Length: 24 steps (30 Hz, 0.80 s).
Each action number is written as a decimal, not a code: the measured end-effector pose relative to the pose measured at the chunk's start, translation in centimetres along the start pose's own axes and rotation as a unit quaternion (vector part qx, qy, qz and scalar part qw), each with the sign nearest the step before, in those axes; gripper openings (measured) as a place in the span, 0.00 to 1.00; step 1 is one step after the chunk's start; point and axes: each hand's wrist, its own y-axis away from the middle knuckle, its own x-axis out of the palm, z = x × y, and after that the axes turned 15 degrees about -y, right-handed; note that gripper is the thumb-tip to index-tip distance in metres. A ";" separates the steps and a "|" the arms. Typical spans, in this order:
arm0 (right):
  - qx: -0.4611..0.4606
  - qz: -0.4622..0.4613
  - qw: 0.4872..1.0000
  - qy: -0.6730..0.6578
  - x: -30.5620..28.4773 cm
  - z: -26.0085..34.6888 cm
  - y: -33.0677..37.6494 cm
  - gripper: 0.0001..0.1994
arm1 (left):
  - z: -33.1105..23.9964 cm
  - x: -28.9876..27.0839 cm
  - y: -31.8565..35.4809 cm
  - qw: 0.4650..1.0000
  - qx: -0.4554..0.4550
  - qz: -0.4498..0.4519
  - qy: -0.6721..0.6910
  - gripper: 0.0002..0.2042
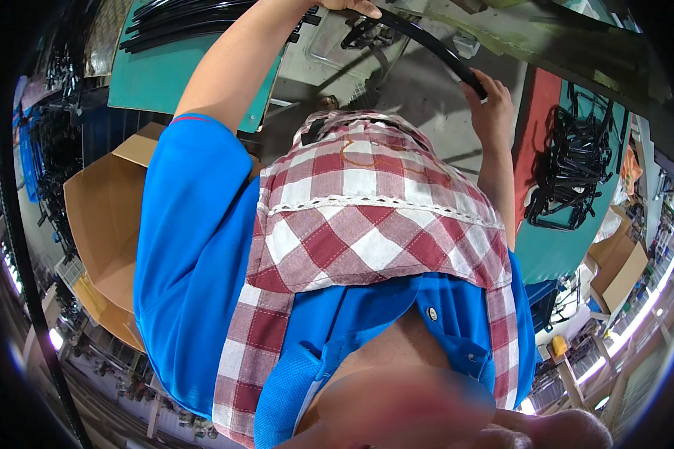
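Observation:
A long, curved black strip (427, 39), smooth and glossy like a plastic or metal tube, spans the gap between my hands. At the top edge, my left hand (350, 5) is closed on its far left end, with much of the hand cut off by the frame. The lower right end of the strip lies in my right hand (491, 106), whose fingers and thumb are wrapped round it. Beneath the strip is a grey machine surface with a dark metal fixture (363, 34).
Several long black strips (180, 22) lie on a green table (146, 82) at the left. On the right, bent black parts (573, 161) are heaped on a green and red tabletop (550, 251). An open cardboard box (105, 217) stands left of me. A green-grey machine beam (547, 41) crosses the upper right.

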 end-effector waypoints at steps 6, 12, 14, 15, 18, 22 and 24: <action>-0.115 0.013 0.979 0.166 3.8 4.7 -3.6 0.33 | -2.2 -1.0 0.3 0.973 -0.100 0.065 -0.198 0.23; -0.033 0.139 0.987 0.075 7.4 14.0 -7.5 0.43 | -3.1 -0.1 1.2 0.978 -0.129 0.055 -0.154 0.25; -0.072 0.071 0.991 0.093 9.9 12.6 -7.8 0.41 | -3.3 0.0 1.4 0.977 -0.141 0.041 -0.155 0.25; -0.060 0.075 0.993 0.073 10.2 12.2 -7.9 0.36 | -3.3 0.0 1.5 0.976 -0.139 0.037 -0.162 0.26; 0.019 0.137 0.990 0.041 8.8 12.5 -8.1 0.34 | -3.6 -0.5 1.9 0.974 -0.105 0.024 -0.197 0.26; -0.035 0.081 0.989 0.117 10.2 11.4 -7.5 0.35 | -1.5 1.1 1.6 0.978 -0.040 -0.037 -0.201 0.24; -0.043 0.081 0.987 0.130 10.7 11.4 -7.8 0.32 | -1.6 1.3 2.0 0.975 -0.028 -0.044 -0.216 0.22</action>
